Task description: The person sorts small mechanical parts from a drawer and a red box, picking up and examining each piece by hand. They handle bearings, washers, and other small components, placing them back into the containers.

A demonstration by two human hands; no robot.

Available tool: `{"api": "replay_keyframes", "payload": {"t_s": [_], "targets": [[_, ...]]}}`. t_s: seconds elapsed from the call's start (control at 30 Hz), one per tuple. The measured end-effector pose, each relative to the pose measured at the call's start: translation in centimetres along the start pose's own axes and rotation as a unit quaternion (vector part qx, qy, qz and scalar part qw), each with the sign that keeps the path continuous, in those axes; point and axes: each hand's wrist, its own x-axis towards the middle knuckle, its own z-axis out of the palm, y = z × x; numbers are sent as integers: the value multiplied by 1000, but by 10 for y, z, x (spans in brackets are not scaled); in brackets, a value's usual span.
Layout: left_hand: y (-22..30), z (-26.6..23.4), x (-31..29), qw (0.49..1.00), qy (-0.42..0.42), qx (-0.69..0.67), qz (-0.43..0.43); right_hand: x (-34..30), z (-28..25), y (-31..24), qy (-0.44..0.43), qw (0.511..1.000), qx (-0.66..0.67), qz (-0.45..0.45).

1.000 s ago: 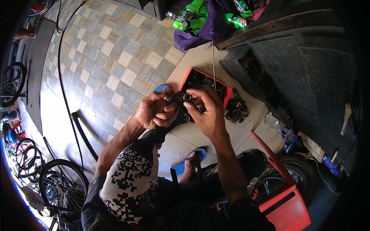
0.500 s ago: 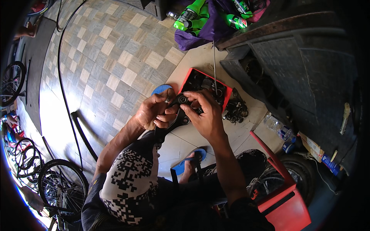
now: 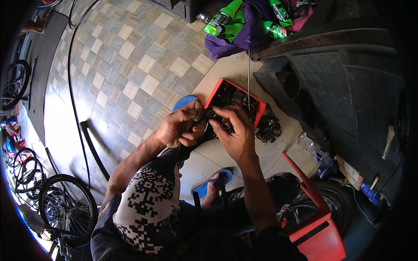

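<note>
In front of me, my left hand (image 3: 178,127) is closed, with thumb and curled fingers gripping a small dark part (image 3: 199,116) that the fingers mostly cover. My right hand (image 3: 236,130) pinches a small round black piece (image 3: 211,114) with a ring-like face, right beside the left fingertips. Whether the two pieces are joined, I cannot tell. Just beyond my hands stands a red box (image 3: 260,114) filled with dark metal parts (image 3: 237,96). More dark, greasy parts (image 3: 269,125) lie in a heap on the floor at its right side.
A purple bag (image 3: 217,48) with green bottles (image 3: 228,15) sits at the far side. To the right are a dark cabinet (image 3: 326,78), a clear plastic bottle (image 3: 310,145) and a red plastic chair (image 3: 324,239). Bicycle wheels (image 3: 69,211) and a black hose (image 3: 72,65) are at left.
Both hands have tilted the held parts, and the round face now shows less, more covered by the fingers. The whole view has shifted slightly.
</note>
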Motion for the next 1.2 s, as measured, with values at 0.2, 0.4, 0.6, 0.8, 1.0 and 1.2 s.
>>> {"api": "replay_keyframes", "payload": {"t_s": [0.2, 0.4, 0.6, 0.8, 1.0, 1.2], "targets": [[0, -2, 0, 1000, -4, 5, -7, -1, 2, 3, 27, 998, -35, -49], [0, -1, 1, 1000, -7, -15, -12, -3, 2, 1, 40, 996, -58, -56], [2, -1, -1, 1000, 1, -21, -14, -6, 2, 4, 38, 997, -52, -31], [18, -8, 1, 987, 109, 64, 103, -21, -26, 48, 148, 976, 84, 133], [36, -23, -3, 937, 198, 218, 188, -48, -12, 103, 73, 977, -20, 198], [40, -44, -2, 888, 265, 328, 186, -65, 37, 116, -72, 969, -162, 171]]}}
